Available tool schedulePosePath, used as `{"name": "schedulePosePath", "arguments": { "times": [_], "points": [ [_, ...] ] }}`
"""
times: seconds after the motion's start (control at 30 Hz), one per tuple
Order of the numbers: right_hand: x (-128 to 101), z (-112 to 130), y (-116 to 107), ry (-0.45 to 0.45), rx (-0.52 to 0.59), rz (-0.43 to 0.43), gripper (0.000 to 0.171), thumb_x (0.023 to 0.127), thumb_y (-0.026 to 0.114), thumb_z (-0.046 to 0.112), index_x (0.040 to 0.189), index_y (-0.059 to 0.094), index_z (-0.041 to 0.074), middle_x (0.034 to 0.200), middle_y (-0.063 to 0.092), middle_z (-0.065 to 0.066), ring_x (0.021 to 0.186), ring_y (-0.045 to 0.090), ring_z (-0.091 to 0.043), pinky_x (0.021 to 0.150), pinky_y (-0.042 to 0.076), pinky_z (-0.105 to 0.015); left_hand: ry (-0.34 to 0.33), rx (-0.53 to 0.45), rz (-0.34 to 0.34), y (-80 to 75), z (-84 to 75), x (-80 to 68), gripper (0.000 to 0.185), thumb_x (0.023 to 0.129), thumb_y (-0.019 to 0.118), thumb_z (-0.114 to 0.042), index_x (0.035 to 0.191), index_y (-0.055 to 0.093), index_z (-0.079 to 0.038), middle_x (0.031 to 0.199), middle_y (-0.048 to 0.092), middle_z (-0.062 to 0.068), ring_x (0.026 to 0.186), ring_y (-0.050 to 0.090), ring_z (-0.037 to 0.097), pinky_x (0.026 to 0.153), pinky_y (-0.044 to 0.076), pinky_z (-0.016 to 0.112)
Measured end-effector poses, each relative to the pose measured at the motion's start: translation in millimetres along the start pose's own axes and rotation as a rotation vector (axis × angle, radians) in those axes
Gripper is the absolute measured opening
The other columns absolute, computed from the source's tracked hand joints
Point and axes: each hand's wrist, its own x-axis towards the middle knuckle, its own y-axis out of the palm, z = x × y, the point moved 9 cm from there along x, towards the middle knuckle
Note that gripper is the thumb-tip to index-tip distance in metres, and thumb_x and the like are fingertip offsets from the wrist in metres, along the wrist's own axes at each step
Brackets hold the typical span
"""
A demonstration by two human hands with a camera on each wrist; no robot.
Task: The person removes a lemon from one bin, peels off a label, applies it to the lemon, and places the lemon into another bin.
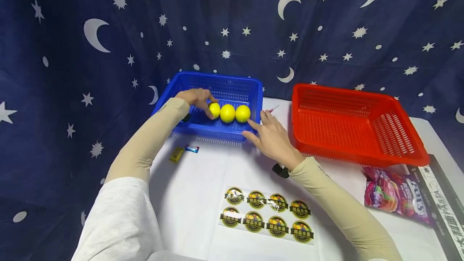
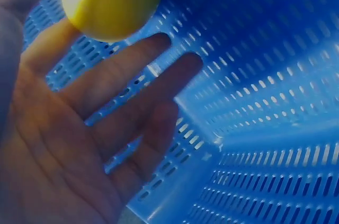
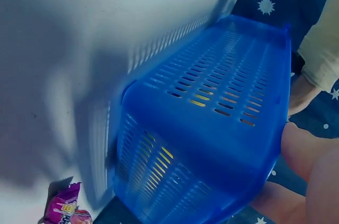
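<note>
the blue basket (image 1: pixel 217 92) is the landmark here. three yellow lemons sit in a row inside it along its near wall: the left lemon (image 1: pixel 214 110), the middle lemon (image 1: pixel 227 113) and the right lemon (image 1: pixel 243 113), each touching the next. the left hand (image 1: pixel 195 98) reaches into the basket from its left side with relaxed, nearly straight fingers (image 2: pixel 132 83) resting against the left lemon, not wrapped round it, seemingly to keep the row from rolling. the right hand (image 1: pixel 272 138) lies just outside the basket's near right corner, fingers spread and holding nothing, its fingertips touching the rim, likely steadying it. right of the blue basket sits a red basket (image 1: pixel 355 124); in front lies a sticker sheet (image 1: pixel 268 214).
</note>
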Motion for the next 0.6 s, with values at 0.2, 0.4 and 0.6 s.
{"name": "schedulePosePath", "arguments": {
  "times": [0.2,0.4,0.6],
  "points": [
    [-1.9,-0.8,2.2,0.002,0.017,-0.021,0.061,0.102,0.053,0.055,0.144,0.059,0.012,0.154,0.043,-0.035,0.147,0.038,-0.051,0.124,0.029,-0.057,0.054,0.018,-0.049,0.1,-1.5,4.9,0.083,0.079,0.087,-0.045,0.151,0.052,-0.026,0.163,0.041,0.014,0.150,0.039,0.035,0.122,0.035,0.054],
    [-2.8,-1.8,2.2,0.011,0.042,-0.034,0.064,0.101,0.053,0.056,0.145,0.057,0.010,0.155,0.042,-0.034,0.148,0.038,-0.050,0.124,0.028,-0.056,0.066,0.032,-0.084,-9.5,-2.8,-0.1,0.081,0.077,0.089,-0.045,0.148,0.056,-0.026,0.159,0.047,0.013,0.145,0.046,0.033,0.119,0.039,0.053],
    [-12.2,-11.7,0.3,0.038,0.117,-0.038,0.068,0.100,0.058,0.054,0.148,0.054,0.007,0.158,0.043,-0.026,0.152,0.036,-0.042,0.121,0.033,-0.057,0.136,-0.002,-0.193,-49.6,-21.5,-38.4,0.082,0.077,0.089,-0.046,0.148,0.056,-0.023,0.149,0.059,0.010,0.129,0.058,0.030,0.111,0.048,0.049]
  ]
}}
